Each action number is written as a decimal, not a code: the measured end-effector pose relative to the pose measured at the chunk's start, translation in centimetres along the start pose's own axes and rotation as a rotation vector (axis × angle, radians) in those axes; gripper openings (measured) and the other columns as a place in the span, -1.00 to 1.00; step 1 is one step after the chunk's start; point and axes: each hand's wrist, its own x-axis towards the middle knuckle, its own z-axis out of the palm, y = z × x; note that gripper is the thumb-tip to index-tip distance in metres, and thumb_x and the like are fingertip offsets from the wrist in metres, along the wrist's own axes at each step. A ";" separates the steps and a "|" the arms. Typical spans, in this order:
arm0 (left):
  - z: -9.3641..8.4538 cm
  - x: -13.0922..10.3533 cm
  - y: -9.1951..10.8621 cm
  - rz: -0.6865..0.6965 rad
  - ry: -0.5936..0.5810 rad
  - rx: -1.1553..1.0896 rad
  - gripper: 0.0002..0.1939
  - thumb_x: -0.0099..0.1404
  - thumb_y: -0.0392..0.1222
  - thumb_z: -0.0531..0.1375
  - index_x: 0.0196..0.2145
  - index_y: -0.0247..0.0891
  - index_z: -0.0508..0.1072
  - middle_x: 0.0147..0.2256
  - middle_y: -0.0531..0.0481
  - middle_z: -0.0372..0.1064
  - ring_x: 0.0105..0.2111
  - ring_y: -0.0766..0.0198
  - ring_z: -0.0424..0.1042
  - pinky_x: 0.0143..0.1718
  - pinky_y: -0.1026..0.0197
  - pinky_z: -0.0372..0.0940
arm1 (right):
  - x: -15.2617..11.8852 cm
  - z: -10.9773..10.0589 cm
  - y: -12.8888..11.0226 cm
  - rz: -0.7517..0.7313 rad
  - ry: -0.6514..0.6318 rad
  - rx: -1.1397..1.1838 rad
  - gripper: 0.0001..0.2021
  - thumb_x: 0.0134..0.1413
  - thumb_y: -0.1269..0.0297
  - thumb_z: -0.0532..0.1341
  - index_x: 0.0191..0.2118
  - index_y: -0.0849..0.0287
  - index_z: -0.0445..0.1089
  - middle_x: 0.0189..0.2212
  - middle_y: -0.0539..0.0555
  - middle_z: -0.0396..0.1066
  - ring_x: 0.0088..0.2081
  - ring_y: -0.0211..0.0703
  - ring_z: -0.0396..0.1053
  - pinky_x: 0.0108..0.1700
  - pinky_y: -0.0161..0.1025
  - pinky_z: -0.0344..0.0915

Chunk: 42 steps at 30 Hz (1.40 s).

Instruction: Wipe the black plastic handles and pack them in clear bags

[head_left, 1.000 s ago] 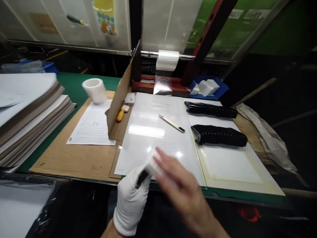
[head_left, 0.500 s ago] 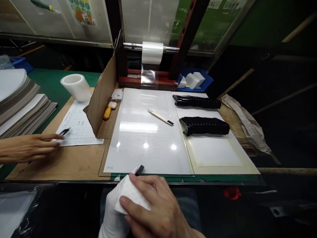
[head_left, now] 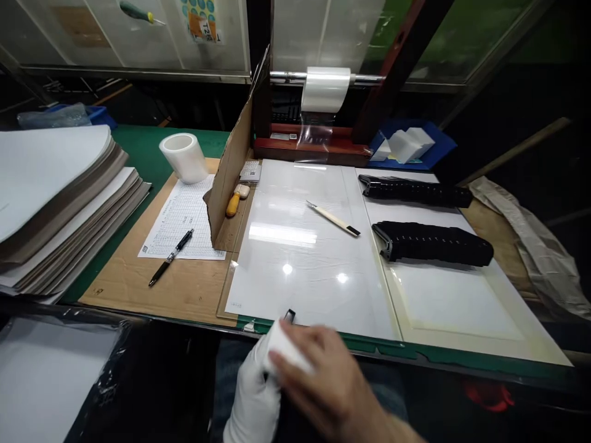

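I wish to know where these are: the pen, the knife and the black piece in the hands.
Pen (head_left: 171,257): head view, middle of the barrel.
Knife (head_left: 335,219): head view, middle of the pale handle.
Black piece (head_left: 289,316): head view, its exposed upper end.

Tabletop (head_left: 143,147), green
Left glove (head_left: 253,387), white; held piece (head_left: 290,316), seemingly black; sheet (head_left: 180,215), white, printed grid; knife (head_left: 333,219), cream, black-ended.

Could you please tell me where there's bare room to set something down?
Bare: the white sheet in front of the knife, and the brown cardboard right of the pen. Crowded: right of the knife, two black parts.
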 end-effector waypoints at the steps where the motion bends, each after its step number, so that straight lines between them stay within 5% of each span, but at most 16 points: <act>1: 0.0 0.0 0.0 0.014 -0.009 0.017 -0.59 0.36 -0.03 0.23 0.13 -0.13 0.52 0.12 -0.13 0.47 0.15 -0.02 0.43 0.23 0.00 0.30 | 0.0 0.1 0.1 0.038 0.004 -0.030 -0.70 0.28 0.37 0.19 0.09 0.14 0.45 0.11 0.29 0.44 -0.12 0.03 0.39 -0.22 -0.04 0.44; 20: -0.2 -0.1 -0.4 0.100 -0.017 0.078 -0.66 0.41 -0.17 0.18 0.10 -0.09 0.51 0.09 -0.04 0.50 0.08 0.12 0.50 0.14 0.15 0.38 | 0.2 0.2 0.2 0.069 -0.072 -0.058 -0.75 0.32 0.30 0.18 0.05 0.09 0.48 0.14 0.25 0.42 -0.15 -0.01 0.35 -0.17 -0.01 0.41; 28: -0.3 0.0 0.1 0.053 -0.025 0.091 -0.63 0.40 -0.04 0.19 0.11 -0.13 0.51 0.12 -0.09 0.47 0.11 0.09 0.47 0.19 0.14 0.31 | 0.5 -0.3 1.2 0.184 -0.097 -0.037 -0.73 0.34 0.29 0.18 0.09 0.03 0.47 0.17 0.20 0.39 -0.11 0.01 0.32 -0.14 0.01 0.41; 30: -0.3 0.0 0.8 0.005 -0.044 0.102 -0.58 0.39 0.01 0.20 0.13 -0.16 0.49 -0.03 -0.10 0.57 -0.03 0.12 0.54 0.09 0.19 0.38 | 0.5 -0.4 1.7 0.275 -0.060 -0.080 -0.71 0.36 0.29 0.16 0.12 0.03 0.45 0.18 0.24 0.37 -0.04 0.07 0.31 -0.10 0.09 0.40; 32: 0.1 0.2 1.9 -0.133 -0.039 0.044 -0.51 0.39 0.13 0.18 0.10 -0.24 0.48 -0.35 -0.03 0.57 -0.38 0.23 0.56 -0.30 0.30 0.45 | 0.6 -0.1 1.7 0.346 -0.027 -0.108 -0.69 0.36 0.29 0.15 0.16 0.03 0.42 0.20 0.27 0.33 0.04 0.10 0.29 -0.06 0.13 0.40; 35: 1.1 0.6 3.5 -0.367 0.079 -0.263 -0.32 0.36 0.37 0.04 0.00 -0.33 0.47 -0.62 0.11 0.36 -0.75 0.37 0.24 -0.74 0.36 0.13 | 0.6 1.0 0.3 0.230 -0.043 -0.012 -0.68 0.36 0.30 0.15 0.16 0.01 0.41 0.26 0.25 0.27 0.11 0.08 0.26 0.01 0.09 0.39; 39: 2.3 1.3 4.6 -0.451 0.177 -0.545 -0.22 0.33 0.45 -0.05 0.05 -0.31 0.48 -0.69 0.15 0.25 -0.80 0.44 0.08 -0.79 0.42 -0.01 | 0.3 2.2 -0.9 0.217 0.027 0.070 -0.69 0.36 0.32 0.14 0.14 -0.02 0.42 0.26 0.22 0.27 0.14 0.08 0.25 0.04 0.13 0.36; 42: 2.5 1.7 4.7 -0.510 0.201 -0.659 -0.27 0.42 0.35 -0.07 0.12 -0.32 0.46 -0.59 0.03 0.39 -0.67 0.36 0.33 -0.71 0.41 0.17 | 0.0 2.0 -0.2 0.169 -0.001 0.090 -0.68 0.35 0.35 0.14 0.15 -0.01 0.40 0.28 0.23 0.24 0.16 0.08 0.23 0.06 0.14 0.34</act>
